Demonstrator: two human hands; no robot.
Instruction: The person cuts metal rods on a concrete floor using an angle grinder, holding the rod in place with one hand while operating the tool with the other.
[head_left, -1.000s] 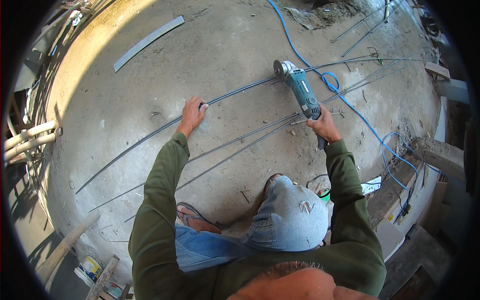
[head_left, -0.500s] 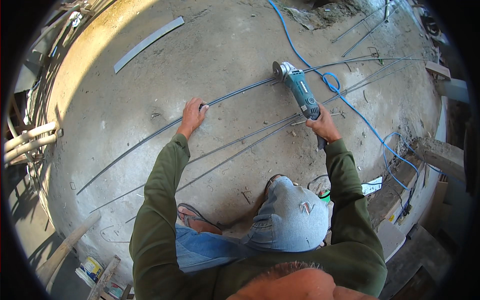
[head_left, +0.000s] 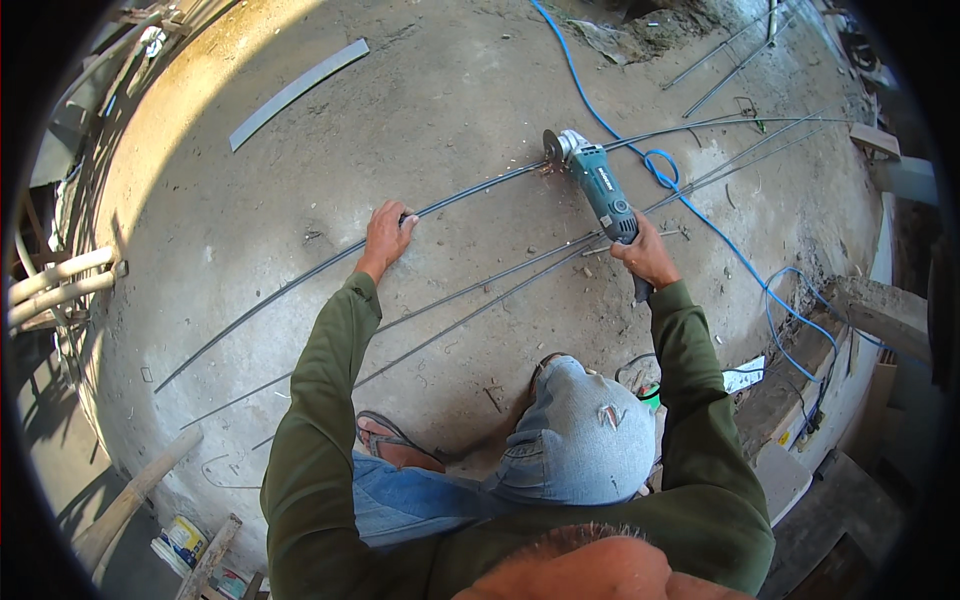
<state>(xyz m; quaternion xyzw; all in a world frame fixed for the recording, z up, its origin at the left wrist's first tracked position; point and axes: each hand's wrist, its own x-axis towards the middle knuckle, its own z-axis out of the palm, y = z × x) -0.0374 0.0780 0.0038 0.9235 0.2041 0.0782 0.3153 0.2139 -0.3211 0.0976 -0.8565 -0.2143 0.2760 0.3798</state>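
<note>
My right hand (head_left: 648, 256) is wrapped round the rear handle of a teal angle grinder (head_left: 604, 188). Its cutting disc (head_left: 551, 146) meets a bundle of thin steel rods (head_left: 478, 189), and small orange sparks (head_left: 550, 170) scatter below the contact. To the left, my left hand (head_left: 386, 238) is closed on the same bundle, with the knuckles up and fingertips partly hidden. The bundle runs diagonally over the concrete floor from lower left to upper right. Nearer my feet lie further loose steel rods (head_left: 455, 293), touched by neither hand.
A blue cord (head_left: 720, 232) loops across the right side. Upper left lies a flat grey strip (head_left: 298, 94). Wooden poles (head_left: 140, 490) edge the left, with a small bucket (head_left: 182, 541) below. A concrete beam (head_left: 885, 310) stands at right. My sandalled foot (head_left: 390, 440) is near the loose rods.
Sparks now show at the grinder's disc where none showed before. The grinder has shifted very slightly left; my left hand keeps its place on the rods.
</note>
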